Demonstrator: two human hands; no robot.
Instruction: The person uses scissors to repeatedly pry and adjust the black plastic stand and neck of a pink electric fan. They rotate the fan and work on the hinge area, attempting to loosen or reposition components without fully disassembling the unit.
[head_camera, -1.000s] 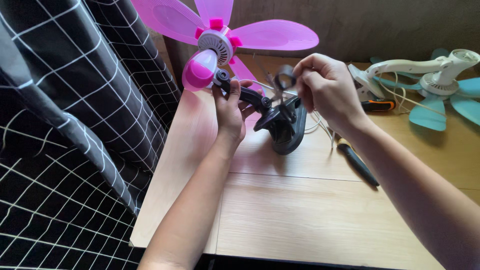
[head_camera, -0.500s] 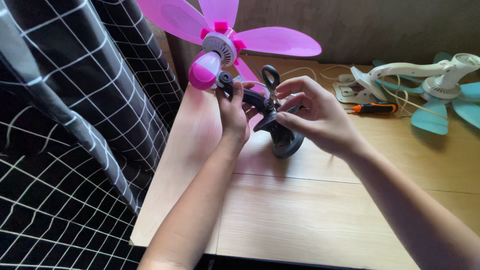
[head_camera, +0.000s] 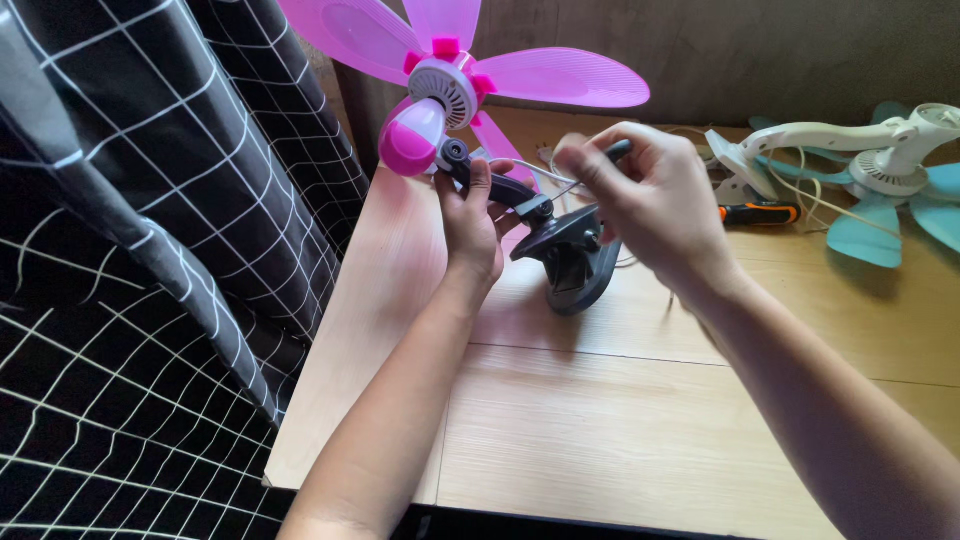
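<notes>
A pink clip fan with pink blades (head_camera: 560, 75) and a pink-and-white motor housing (head_camera: 420, 130) stands tilted on its black clamp base (head_camera: 575, 265) on the wooden table (head_camera: 620, 440). My left hand (head_camera: 470, 225) grips the fan's black neck just below the motor. My right hand (head_camera: 650, 200) is closed around a black-handled screwdriver (head_camera: 618, 152). Its thin shaft (head_camera: 566, 187) points down-left at the black joint (head_camera: 542, 208) between neck and base.
A white and teal fan (head_camera: 880, 170) lies at the back right with white wires around it. An orange-and-black screwdriver (head_camera: 760, 212) lies beside it. Black checked cloth (head_camera: 150, 250) hangs along the table's left edge. A grey wall (head_camera: 760, 50) stands behind.
My right hand has left the clamp base and now holds a screwdriver against the joint. The base has tipped lower to the table. My left hand stays on the neck.
</notes>
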